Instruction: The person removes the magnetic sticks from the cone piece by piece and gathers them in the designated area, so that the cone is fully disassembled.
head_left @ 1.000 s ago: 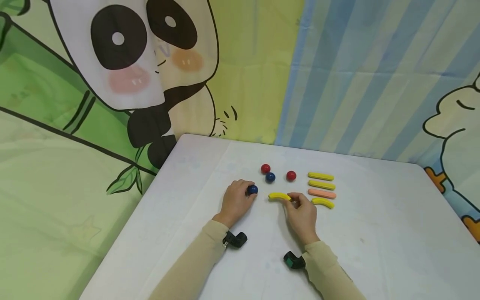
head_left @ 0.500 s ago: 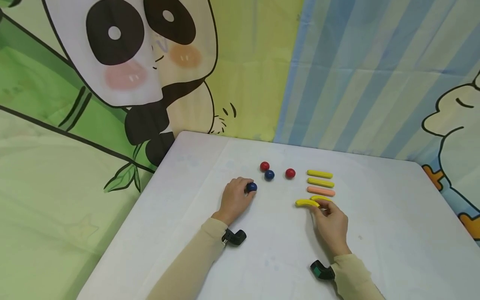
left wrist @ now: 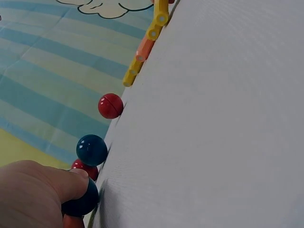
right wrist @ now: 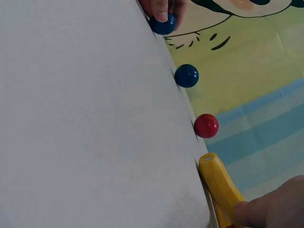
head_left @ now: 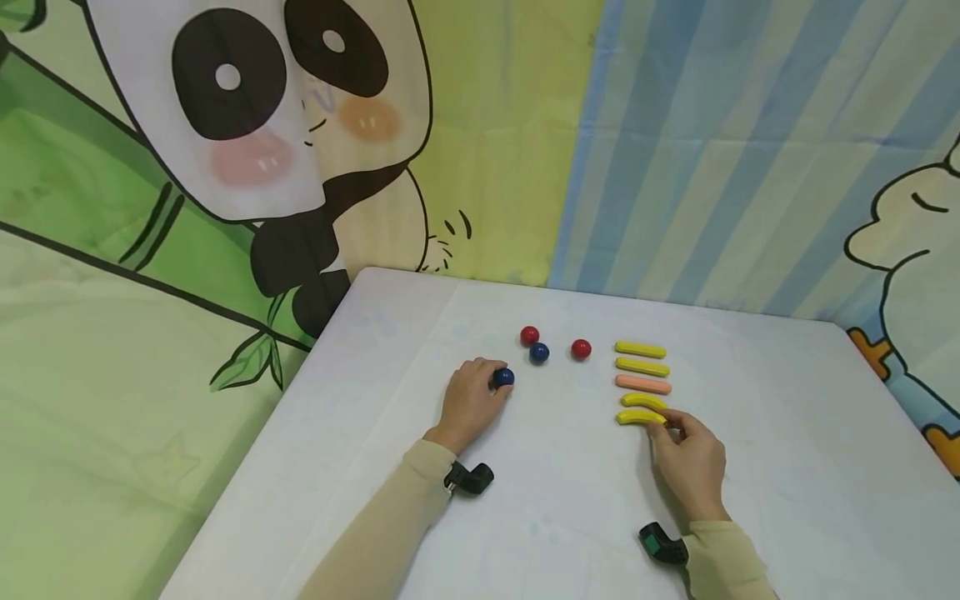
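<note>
On the white table [head_left: 540, 500], my left hand [head_left: 467, 407] pinches a dark blue ball [head_left: 504, 377] between thumb and fingers. The left wrist view shows the thumb [left wrist: 73, 183] across that same ball. Further right, my right hand [head_left: 692, 465] pinches the right end of a curved yellow stick [head_left: 636, 417], shaped like a small toy banana. It lies just in front of a second curved yellow stick [head_left: 643, 401], roughly parallel to it. In the right wrist view the held curved stick [right wrist: 218, 175] has a small hollow at its far end.
Behind the curved sticks lie a pinkish-orange straight stick [head_left: 643, 384] and two straight yellow sticks [head_left: 641, 367], lined up in a column. Two red balls [head_left: 581, 349] and another blue ball [head_left: 538, 353] sit beyond my left hand. A panda-printed cloth [head_left: 495, 167] hangs behind the table.
My right hand has carried the curved yellow stick rightward, from near the table's middle to the front of the stick column. My left hand stays on the blue ball.
</note>
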### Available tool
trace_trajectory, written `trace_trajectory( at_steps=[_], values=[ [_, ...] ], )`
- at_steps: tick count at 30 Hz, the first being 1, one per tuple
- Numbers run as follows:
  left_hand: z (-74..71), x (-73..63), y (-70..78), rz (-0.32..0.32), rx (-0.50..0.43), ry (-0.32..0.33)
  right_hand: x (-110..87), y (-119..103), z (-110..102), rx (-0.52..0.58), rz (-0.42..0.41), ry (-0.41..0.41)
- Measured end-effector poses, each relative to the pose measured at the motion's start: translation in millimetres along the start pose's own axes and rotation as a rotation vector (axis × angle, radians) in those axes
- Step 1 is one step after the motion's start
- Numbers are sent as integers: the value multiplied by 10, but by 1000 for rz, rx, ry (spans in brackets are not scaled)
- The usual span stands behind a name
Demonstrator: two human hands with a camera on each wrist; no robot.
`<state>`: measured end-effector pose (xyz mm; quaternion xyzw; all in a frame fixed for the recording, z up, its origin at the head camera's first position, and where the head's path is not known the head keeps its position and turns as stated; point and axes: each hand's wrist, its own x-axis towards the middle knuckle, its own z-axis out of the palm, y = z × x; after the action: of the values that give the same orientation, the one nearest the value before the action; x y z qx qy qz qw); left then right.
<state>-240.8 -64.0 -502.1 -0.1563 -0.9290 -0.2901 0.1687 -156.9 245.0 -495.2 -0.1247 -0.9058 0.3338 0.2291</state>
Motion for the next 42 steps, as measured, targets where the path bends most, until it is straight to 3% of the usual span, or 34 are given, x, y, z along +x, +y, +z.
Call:
trace_trajectory(
  at_steps=[7,16,20,24,30,34,42],
  values=[
    [1,0,-2,7,-1,17,17,40,-50,-60,-12,-61],
    [6,-10,8,-13,-58,4,17,72,-41,-56,1,-57],
    [20,-12,9,-21,-60,-3,12,60,-41,-52,-11,-10],
    [17,-6,19,-40,-111,-24,-2,-13,-1,-20,-75,79],
    [8,17,28,-59,-217,-80,-69,-193,175,84,-283,136],
    [18,15,21,-17,-253,-102,-155,-332,318,130,-358,93],
    [51,-8,27,42,-320,-119,-244,-670,637,153,-342,-123]
  ],
)
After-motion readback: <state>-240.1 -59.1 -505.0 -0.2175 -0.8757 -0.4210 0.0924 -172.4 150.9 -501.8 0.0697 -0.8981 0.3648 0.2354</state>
